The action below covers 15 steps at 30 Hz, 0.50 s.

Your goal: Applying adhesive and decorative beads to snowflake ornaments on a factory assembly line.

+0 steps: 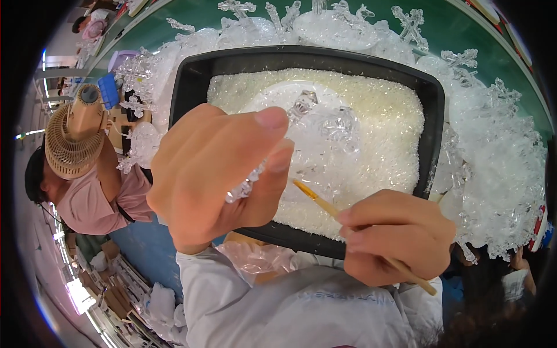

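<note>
My left hand is closed over the left part of a black tray, gripping a clear faceted plastic piece. Most of that piece is hidden by my fingers. In my right hand is a thin wooden-handled paintbrush, its yellowish tip pointing toward the left hand, apart from the clear piece. White glittery flakes fill the tray. Resting on them is a whitish round form with clear plastic parts on it, partly covered by my left hand.
Many clear plastic ornaments with cross-shaped ends crowd around the tray on a green tabletop. At the left stand a tan fan and a blue bin. A person in a pink shirt is beside the fan.
</note>
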{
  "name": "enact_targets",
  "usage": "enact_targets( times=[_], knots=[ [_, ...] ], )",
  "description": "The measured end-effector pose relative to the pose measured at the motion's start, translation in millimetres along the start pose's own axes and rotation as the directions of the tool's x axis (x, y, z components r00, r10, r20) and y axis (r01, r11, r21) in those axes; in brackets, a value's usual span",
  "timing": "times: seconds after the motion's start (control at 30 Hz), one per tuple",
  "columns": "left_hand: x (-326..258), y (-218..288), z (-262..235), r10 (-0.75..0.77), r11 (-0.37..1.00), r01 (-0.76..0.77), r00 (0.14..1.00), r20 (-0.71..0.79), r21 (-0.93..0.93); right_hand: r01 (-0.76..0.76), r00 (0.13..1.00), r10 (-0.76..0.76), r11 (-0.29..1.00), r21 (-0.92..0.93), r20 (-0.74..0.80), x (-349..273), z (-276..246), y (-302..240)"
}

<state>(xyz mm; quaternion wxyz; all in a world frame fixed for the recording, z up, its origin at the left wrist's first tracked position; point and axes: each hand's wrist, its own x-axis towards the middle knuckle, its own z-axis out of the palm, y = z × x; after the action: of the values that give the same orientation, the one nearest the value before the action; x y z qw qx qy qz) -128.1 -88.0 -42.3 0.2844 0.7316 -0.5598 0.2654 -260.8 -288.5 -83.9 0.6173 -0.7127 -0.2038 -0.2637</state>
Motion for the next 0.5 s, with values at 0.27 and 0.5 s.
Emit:
enact_targets(
  times=[0.27, 0.5],
  knots=[
    [1.3, 0.2, 6.6, 0.087, 0.99, -0.078, 0.993, -0.077, 0.117, 0.09, 0.996, -0.089, 0.995, -0.048, 0.012, -0.2, 8.9, 5.4],
    [-2.8, 4.6, 9.2, -0.005, 0.992, 0.012, 0.999, -0.051, 0.125, 0.115, 0.993, -0.115, 0.991, -0.067, -0.001, -2.0, 13.4, 5.7]
  ],
)
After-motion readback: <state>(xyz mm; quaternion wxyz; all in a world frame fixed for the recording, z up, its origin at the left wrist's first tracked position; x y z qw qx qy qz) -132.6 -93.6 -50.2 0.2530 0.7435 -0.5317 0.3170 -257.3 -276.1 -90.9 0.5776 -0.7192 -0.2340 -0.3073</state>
